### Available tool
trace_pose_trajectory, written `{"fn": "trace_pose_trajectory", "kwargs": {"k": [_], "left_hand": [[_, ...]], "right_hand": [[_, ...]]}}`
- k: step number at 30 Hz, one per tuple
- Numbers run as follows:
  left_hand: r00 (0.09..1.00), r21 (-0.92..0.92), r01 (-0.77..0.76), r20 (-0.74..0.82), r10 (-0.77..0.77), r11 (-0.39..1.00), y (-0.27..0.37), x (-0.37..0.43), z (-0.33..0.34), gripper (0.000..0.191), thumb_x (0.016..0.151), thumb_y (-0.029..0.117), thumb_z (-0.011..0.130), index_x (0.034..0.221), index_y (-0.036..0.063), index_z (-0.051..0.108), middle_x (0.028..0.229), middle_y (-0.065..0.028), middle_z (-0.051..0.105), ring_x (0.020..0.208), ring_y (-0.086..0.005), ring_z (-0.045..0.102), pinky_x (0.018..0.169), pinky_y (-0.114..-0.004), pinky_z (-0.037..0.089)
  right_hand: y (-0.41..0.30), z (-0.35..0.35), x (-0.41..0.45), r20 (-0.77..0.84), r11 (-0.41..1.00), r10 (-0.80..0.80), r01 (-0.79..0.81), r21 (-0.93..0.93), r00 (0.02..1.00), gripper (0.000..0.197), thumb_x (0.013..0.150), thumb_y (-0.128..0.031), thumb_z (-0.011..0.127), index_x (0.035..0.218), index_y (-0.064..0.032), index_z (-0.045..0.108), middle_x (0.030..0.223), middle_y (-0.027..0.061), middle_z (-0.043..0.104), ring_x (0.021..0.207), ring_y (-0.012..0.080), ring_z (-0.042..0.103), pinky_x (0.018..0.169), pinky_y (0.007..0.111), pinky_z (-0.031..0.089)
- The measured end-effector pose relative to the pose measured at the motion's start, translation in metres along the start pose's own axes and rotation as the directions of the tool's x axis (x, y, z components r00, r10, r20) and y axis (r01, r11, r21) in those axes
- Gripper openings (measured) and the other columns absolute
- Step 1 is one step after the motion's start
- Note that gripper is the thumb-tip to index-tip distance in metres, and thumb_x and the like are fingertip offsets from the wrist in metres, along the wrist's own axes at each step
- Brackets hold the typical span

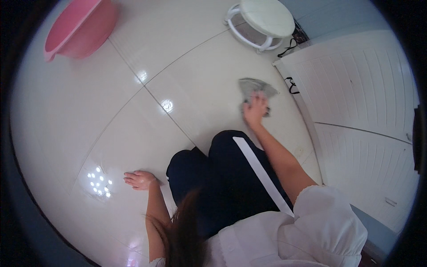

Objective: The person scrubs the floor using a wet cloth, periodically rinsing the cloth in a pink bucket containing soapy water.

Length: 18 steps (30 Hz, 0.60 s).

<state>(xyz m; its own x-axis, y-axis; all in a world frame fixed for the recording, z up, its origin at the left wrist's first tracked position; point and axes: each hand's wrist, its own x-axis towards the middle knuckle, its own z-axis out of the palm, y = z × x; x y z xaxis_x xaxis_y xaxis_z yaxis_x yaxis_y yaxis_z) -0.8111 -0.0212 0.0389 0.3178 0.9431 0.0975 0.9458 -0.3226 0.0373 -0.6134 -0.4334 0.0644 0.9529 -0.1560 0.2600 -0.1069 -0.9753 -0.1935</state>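
My right hand [256, 108] is over a grey cloth [254, 84] on the glossy white tile floor [196, 90], close to the white cabinet. Part of the cloth fans out past my fingertips, and a darker bit shows beside my palm. Both hand and cloth are slightly blurred. On the left, my left hand [140, 180] rests palm down on the bare tiles, fingers pointing away from my body and holding nothing. Between my arms are my bent knees in dark trousers [230, 167] with a white side stripe.
A pink plastic basin [90, 36] stands at the upper left. At the upper right is a round white stool [268, 18] with a tubular base. White ribbed cabinet doors [353, 90] run along the right, with black cords [292, 85] at their foot.
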Motion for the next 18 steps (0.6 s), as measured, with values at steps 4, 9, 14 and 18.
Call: {"fn": "trace_pose_trajectory", "kwargs": {"k": [4, 9, 14, 18], "left_hand": [[0.999, 0.031, -0.001, 0.051, -0.001, 1.0, 0.004, -0.001, -0.01, 0.05, 0.09, 0.035, 0.021, 0.134, 0.0107, 0.024, 0.138, -0.0121, 0.024, 0.128, -0.0263, 0.021, 0.098, -0.047, 0.021], [0.996, 0.0, -0.006, 0.093, 0.006, 1.0, 0.01, -0.004, -0.023, 0.051, 0.09, 0.035, 0.024, 0.133, 0.0074, 0.024, 0.137, -0.0148, 0.025, 0.127, -0.0295, 0.022, 0.098, -0.048, 0.021], [0.897, -0.153, -0.352, 0.225, 0.38, 0.923, 0.016, -0.015, -0.039, 0.056, 0.084, 0.03, 0.035, 0.132, 0.0013, 0.023, 0.135, -0.0209, 0.026, 0.126, -0.0345, 0.022, 0.099, -0.047, 0.023], [0.909, -0.23, -0.344, 0.163, 0.384, 0.91, 0.007, -0.01, -0.049, 0.061, 0.082, 0.027, 0.043, 0.133, 0.002, 0.021, 0.135, -0.0201, 0.025, 0.126, -0.0345, 0.022, 0.099, -0.047, 0.022]], "right_hand": [[-0.097, -0.006, 0.017, 0.348, 0.9, -0.409, 0.311, 0.304, 0.844, 0.053, 0.067, -0.03, 0.06, 0.117, -0.0176, 0.048, 0.128, 0.0073, 0.034, 0.119, 0.0361, 0.025, 0.084, 0.055, 0.033], [-0.166, -0.008, 0.02, 0.435, 0.72, -0.692, 0.509, 0.472, 0.577, 0.048, 0.069, -0.023, 0.06, 0.116, -0.019, 0.049, 0.131, 0.0016, 0.033, 0.12, 0.0299, 0.027, 0.086, 0.054, 0.035], [-0.1, -0.011, 0.038, 0.383, 0.812, -0.575, 0.445, 0.378, 0.723, 0.045, 0.063, -0.017, 0.062, 0.107, -0.019, 0.054, 0.126, -0.0008, 0.039, 0.115, 0.0279, 0.034, 0.082, 0.046, 0.041], [-0.012, -0.021, 0.037, 0.266, 0.943, -0.262, 0.186, 0.277, 0.928, 0.048, 0.064, -0.013, 0.062, 0.111, -0.014, 0.052, 0.126, 0.0061, 0.04, 0.112, 0.0309, 0.036, 0.091, 0.041, 0.037]]}}
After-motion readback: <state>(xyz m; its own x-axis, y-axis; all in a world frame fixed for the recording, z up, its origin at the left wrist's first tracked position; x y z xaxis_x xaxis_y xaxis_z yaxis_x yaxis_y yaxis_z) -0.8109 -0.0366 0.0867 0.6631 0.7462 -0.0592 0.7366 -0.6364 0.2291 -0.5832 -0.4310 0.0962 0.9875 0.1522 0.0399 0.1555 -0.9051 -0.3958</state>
